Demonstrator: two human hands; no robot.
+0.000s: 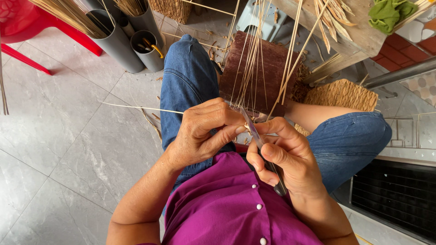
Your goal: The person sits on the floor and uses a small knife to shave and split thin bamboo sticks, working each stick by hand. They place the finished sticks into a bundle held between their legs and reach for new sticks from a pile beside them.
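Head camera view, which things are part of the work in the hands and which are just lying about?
In use: left hand; right hand; knife; thin straw strips; brown block.

Lying about: grey tubes of straw; red chair; green cloth; woven basket.

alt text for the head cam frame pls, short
Seen from above, a seated person's right hand holds a knife against thin straw strands pinched by the left hand over a brown wooden block. Grey tubes of straw and a red chair stand on the grey tiled floor.
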